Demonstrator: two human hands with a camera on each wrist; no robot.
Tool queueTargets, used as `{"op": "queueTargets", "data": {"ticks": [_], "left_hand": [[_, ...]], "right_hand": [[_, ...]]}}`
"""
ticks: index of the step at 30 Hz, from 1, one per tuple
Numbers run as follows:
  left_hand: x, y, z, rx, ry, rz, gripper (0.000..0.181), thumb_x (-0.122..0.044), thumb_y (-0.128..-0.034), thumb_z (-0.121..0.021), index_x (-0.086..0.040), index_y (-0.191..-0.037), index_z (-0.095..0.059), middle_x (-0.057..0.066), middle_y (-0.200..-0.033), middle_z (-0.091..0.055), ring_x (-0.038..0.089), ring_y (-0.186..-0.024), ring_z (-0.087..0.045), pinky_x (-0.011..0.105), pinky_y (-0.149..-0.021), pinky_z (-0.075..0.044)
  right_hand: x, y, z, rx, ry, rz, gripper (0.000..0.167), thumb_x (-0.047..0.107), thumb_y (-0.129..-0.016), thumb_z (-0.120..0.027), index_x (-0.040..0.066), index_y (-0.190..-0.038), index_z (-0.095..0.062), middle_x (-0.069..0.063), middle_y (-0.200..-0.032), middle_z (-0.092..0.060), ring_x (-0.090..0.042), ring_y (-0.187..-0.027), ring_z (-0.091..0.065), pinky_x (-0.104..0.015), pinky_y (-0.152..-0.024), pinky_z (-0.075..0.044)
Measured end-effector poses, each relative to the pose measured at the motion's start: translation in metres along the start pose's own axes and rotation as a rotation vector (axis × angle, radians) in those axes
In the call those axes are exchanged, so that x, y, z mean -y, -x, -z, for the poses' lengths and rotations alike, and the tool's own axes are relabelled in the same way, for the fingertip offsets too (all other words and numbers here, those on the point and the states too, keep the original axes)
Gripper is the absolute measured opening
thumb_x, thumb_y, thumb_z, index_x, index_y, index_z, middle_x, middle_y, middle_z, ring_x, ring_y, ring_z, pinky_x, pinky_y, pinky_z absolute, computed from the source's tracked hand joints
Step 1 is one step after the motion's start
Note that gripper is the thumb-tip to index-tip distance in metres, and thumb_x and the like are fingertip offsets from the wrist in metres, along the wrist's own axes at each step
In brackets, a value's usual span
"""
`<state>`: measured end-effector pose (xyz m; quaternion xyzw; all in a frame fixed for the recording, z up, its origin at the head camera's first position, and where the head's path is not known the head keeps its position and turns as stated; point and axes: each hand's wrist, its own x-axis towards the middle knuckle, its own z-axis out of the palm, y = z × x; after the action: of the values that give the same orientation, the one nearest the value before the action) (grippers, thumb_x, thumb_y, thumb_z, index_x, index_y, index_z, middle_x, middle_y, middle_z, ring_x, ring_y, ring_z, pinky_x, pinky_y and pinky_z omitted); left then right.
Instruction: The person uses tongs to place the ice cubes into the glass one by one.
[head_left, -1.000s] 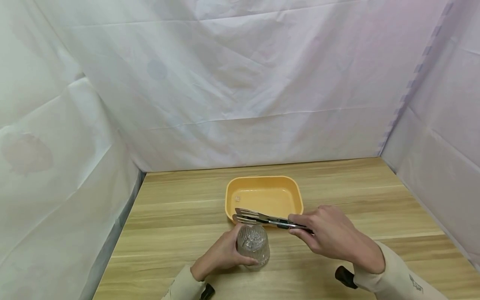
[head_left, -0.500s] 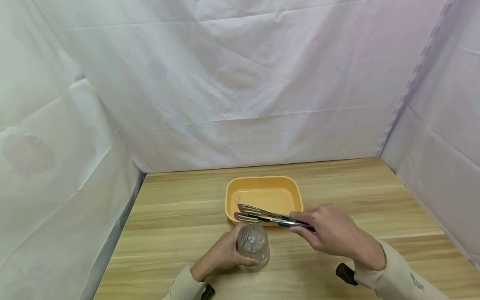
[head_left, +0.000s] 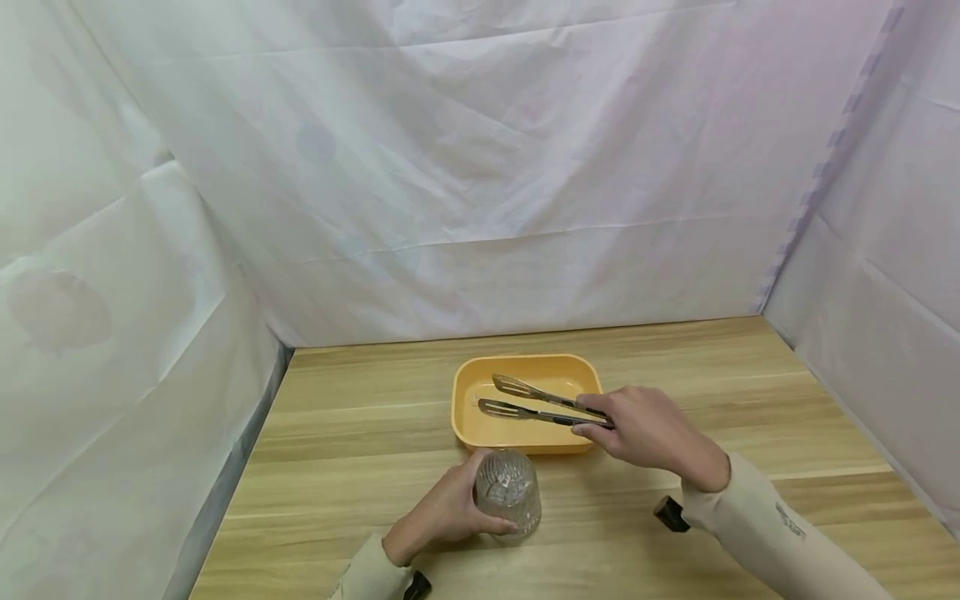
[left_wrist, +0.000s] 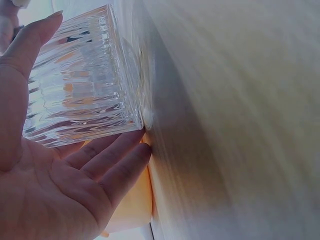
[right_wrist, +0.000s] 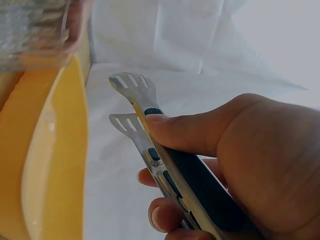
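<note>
A clear ribbed drinking glass [head_left: 510, 493] stands on the table in front of the tray. My left hand [head_left: 448, 508] holds it from the left, thumb on the near side and fingers on the far side. In the left wrist view the ribbed wall of the glass [left_wrist: 85, 80] lies between thumb and fingers. My right hand [head_left: 652, 429] grips slotted metal tongs [head_left: 528, 412] by their dark handles, over the yellow tray [head_left: 459, 425]. The tongs' arms are spread, with nothing visible between their tips. A small clear piece [head_left: 476, 401] lies at the tray's left side, partly hard to make out.
The wood-grain table [head_left: 337, 450] extends to both sides of the tray. White cloth [head_left: 480, 167] hangs behind it and along the left and right sides. A dark wrist-camera piece [head_left: 671, 514] sits under the right sleeve.
My right hand has moved the tongs away from the glass, forward over the tray, and their arms have spread wider. The left hand and glass stay in place.
</note>
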<state>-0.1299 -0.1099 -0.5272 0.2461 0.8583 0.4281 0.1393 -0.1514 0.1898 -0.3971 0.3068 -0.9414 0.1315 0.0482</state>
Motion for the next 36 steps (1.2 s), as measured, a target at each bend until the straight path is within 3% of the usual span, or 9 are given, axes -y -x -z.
{"op": "queueTargets", "data": {"ticks": [4, 9, 17, 32, 36], "left_hand": [[0.000, 0.001, -0.001, -0.001, 0.002, 0.007, 0.089, -0.047, -0.0655, -0.091, -0.022, -0.136, -0.042, 0.000, -0.127, -0.060, 0.013, -0.111, -0.060, 0.032, -0.092, -0.051], [0.000, 0.001, -0.002, 0.000, -0.004, 0.019, 0.090, -0.048, -0.0654, -0.090, -0.023, -0.137, -0.042, 0.000, -0.126, -0.061, 0.013, -0.111, -0.060, 0.032, -0.091, -0.051], [0.001, 0.002, -0.001, 0.004, 0.001, 0.021, 0.091, -0.049, -0.0664, -0.089, -0.024, -0.139, -0.040, -0.001, -0.129, -0.059, 0.013, -0.112, -0.060, 0.032, -0.092, -0.051], [-0.001, 0.000, 0.001, 0.002, 0.000, 0.010, 0.091, -0.048, -0.0665, -0.090, -0.024, -0.139, -0.040, -0.001, -0.128, -0.060, 0.012, -0.112, -0.060, 0.032, -0.092, -0.051], [-0.002, 0.000, 0.001, 0.002, -0.009, 0.011, 0.091, -0.048, -0.0668, -0.090, -0.024, -0.140, -0.040, -0.001, -0.128, -0.059, 0.012, -0.112, -0.060, 0.032, -0.093, -0.051]], "right_hand": [[-0.011, -0.010, -0.013, 0.025, -0.003, -0.026, 0.020, 0.038, -0.093, -0.068, 0.020, -0.087, -0.062, 0.013, -0.053, -0.038, 0.000, -0.045, -0.032, -0.020, -0.045, -0.026], [-0.022, -0.024, -0.030, 0.050, -0.011, -0.044, 0.031, 0.039, -0.093, -0.068, 0.023, -0.074, -0.048, 0.011, -0.054, -0.035, -0.004, -0.047, -0.031, -0.022, -0.046, -0.024], [-0.029, -0.043, -0.050, 0.111, -0.010, -0.059, 0.028, 0.042, -0.093, -0.067, 0.023, -0.078, -0.054, 0.010, -0.057, -0.040, -0.006, -0.050, -0.036, -0.024, -0.047, -0.027], [-0.029, -0.061, -0.063, 0.160, -0.032, -0.078, 0.030, 0.042, -0.093, -0.068, 0.023, -0.075, -0.052, 0.008, -0.058, -0.042, -0.008, -0.050, -0.036, -0.026, -0.047, -0.027], [-0.029, -0.064, -0.067, 0.178, -0.031, -0.101, 0.026, 0.043, -0.092, -0.068, 0.024, -0.079, -0.057, 0.009, -0.063, -0.049, -0.009, -0.053, -0.041, -0.027, -0.047, -0.030]]}}
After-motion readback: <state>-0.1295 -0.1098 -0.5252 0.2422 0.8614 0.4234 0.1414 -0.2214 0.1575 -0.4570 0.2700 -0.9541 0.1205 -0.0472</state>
